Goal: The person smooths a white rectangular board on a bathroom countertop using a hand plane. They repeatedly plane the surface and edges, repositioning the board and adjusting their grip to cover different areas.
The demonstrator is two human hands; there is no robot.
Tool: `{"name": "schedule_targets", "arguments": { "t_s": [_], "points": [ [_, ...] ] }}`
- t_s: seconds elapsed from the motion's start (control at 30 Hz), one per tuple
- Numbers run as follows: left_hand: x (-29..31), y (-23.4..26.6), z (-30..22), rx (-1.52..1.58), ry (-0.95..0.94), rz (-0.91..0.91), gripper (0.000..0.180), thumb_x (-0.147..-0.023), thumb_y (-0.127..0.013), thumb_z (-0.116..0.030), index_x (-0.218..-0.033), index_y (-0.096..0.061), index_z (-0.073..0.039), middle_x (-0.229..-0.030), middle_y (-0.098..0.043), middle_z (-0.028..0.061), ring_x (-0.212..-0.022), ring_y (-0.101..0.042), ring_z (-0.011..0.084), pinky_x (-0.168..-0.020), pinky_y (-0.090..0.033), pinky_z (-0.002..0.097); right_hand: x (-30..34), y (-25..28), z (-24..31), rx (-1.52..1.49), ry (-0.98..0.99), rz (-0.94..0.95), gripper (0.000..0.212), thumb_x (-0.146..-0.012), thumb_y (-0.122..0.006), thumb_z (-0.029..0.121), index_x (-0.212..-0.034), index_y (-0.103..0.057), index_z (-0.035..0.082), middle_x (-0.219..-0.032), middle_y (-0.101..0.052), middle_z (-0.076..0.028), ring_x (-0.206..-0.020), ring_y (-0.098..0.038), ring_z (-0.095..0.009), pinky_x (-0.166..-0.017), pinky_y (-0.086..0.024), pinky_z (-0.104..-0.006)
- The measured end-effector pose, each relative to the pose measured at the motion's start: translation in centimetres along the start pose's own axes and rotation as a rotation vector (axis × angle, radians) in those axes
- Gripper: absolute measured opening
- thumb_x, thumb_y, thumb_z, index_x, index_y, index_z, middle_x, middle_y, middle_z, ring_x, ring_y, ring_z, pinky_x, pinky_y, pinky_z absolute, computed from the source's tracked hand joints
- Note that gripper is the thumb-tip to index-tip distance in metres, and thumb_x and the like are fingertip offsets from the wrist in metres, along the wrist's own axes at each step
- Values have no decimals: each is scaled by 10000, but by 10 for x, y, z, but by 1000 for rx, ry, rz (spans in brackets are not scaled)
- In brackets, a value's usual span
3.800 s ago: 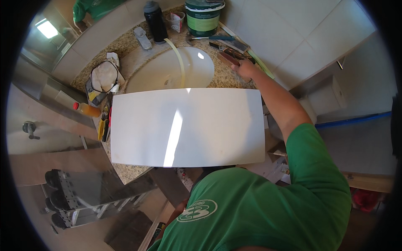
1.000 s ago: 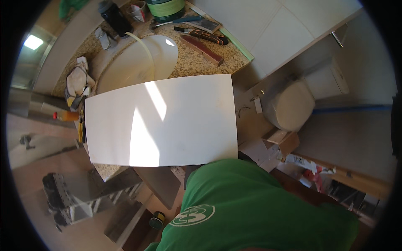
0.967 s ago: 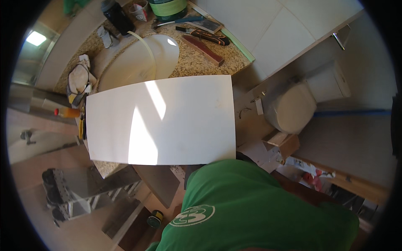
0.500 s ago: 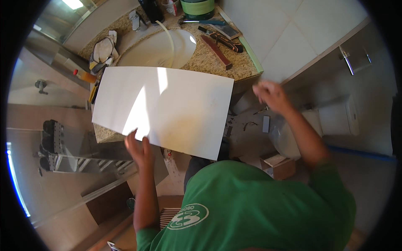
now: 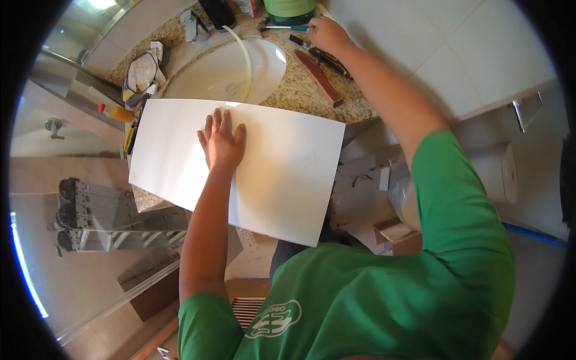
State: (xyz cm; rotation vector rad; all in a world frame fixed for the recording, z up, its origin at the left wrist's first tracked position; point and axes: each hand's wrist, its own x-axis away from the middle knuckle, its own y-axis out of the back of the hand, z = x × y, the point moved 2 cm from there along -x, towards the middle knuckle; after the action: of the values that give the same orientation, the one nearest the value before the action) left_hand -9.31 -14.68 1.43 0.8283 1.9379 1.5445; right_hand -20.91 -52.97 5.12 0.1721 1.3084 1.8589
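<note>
A white rectangular panel (image 5: 282,174) lies across the counter's front and juts out towards my body. My left hand (image 5: 223,144) rests flat on its upper middle, fingers spread. At the counter's back right, my right hand (image 5: 330,36) has its fingers closed on the handle end of a hammer (image 5: 279,27), which still lies on the stone. Under my right forearm lie a dark-handled tool (image 5: 329,61), partly covered, and a reddish-brown flat bar (image 5: 318,78).
The granite counter (image 5: 276,93) holds a white oval sink (image 5: 207,72) with a pale hose (image 5: 245,54) curving into it. A green tub (image 5: 289,11) stands at the back. An orange bottle (image 5: 116,112) is left of the panel. A toilet (image 5: 489,171) stands to the right, a ladder (image 5: 126,239) leftward.
My left hand has moved from the panel's near edge onto its surface. My right hand has reached forward from beside the counter to the hammer. The panel has shifted slightly.
</note>
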Motion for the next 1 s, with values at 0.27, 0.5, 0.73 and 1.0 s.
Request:
{"name": "schedule_targets", "arguments": {
  "t_s": [0.27,0.5,0.73,1.0],
  "points": [
    [-1,-2,1,-8,-7,-17,655,-1017,-459,-472,-1575,-437,-131,-1685,-320,88,-1584,-203,276,-1290,-61,529,-49,-46,-16,589,56,233,351,-962,-556,167,-1276,-712,175,-1386,-602,-79,-1389,-448,-341,-1046,-455,-599],
    [-1,0,-2,-24,2,-7,655,-1015,-467,-466,-1576,-434,-131,-1685,-319,90,-1583,-206,276,-1289,-66,527,-55,-49,-13,537,139,137,279,-946,-563,137,-1169,-728,102,-1297,-635,-148,-1237,-594,-341,-974,-514,-552],
    [-4,-3,1,-32,-11,-33,655,-1015,-489,-470,-1577,-432,-138,-1682,-327,88,-1578,-219,278,-1286,-72,537,-22,-19,5,390,225,46,228,-918,-601,97,-1118,-683,24,-1112,-660,-172,-920,-709,-318,-750,-585,-465],
    [-5,-9,4,-35,-10,-34,654,-1010,-478,-498,-1575,-438,-173,-1696,-304,60,-1581,-216,254,-1287,-73,526,92,74,35,-592,-278,47,248,-913,-634,194,-1015,-724,-13,-1011,-709,-250,-988,-687,-410,-803,-561,-496]
  ]
}}
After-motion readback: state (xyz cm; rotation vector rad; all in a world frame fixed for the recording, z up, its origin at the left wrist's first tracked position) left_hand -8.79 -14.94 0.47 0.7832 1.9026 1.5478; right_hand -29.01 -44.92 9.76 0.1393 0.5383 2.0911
